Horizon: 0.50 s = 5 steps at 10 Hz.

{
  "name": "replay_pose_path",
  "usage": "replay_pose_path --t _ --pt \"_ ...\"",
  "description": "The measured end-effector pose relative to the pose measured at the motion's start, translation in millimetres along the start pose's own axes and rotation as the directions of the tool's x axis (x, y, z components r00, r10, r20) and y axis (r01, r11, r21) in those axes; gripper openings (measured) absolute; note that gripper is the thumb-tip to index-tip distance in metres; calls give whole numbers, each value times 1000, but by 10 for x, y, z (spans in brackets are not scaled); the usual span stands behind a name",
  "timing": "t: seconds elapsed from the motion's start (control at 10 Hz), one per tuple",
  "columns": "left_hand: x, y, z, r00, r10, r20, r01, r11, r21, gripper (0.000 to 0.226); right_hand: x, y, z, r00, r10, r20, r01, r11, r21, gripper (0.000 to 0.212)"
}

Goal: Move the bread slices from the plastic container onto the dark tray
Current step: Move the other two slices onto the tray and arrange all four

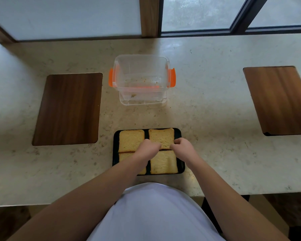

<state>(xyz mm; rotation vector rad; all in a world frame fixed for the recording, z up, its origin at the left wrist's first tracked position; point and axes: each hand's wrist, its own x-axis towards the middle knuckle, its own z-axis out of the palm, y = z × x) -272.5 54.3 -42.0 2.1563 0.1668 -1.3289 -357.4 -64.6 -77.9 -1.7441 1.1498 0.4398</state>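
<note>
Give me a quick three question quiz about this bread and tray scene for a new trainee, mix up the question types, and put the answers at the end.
1. True or false: the plastic container still holds whole bread slices.
2. How many bread slices lie on the dark tray?
3. Multiple choice: which slice do the left hand and right hand both touch? A) far left slice B) far right slice C) near right slice

Key
1. False: only crumbs show inside.
2. Four, laid two by two; the near left one is partly hidden by the left forearm.
3. B: both hands pinch its near edge.
</note>
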Motion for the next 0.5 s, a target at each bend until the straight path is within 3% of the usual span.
replay_pose_path --t 0.3,0.4,0.5 --pt "-40 -13 -2 1000 4 0 -4 1000 6 40 -8 39 24 1000 -10 -14 10 1000 -7 48" --pt "-12 -47 6 998 67 -3 -67 995 75 31 25 52 29 1000 -16 -6 16 1000 -7 52" --pt "-122 -106 -62 884 443 -149 -332 820 466 24 1 14 13 995 -67 -67 62 995 -77 50"
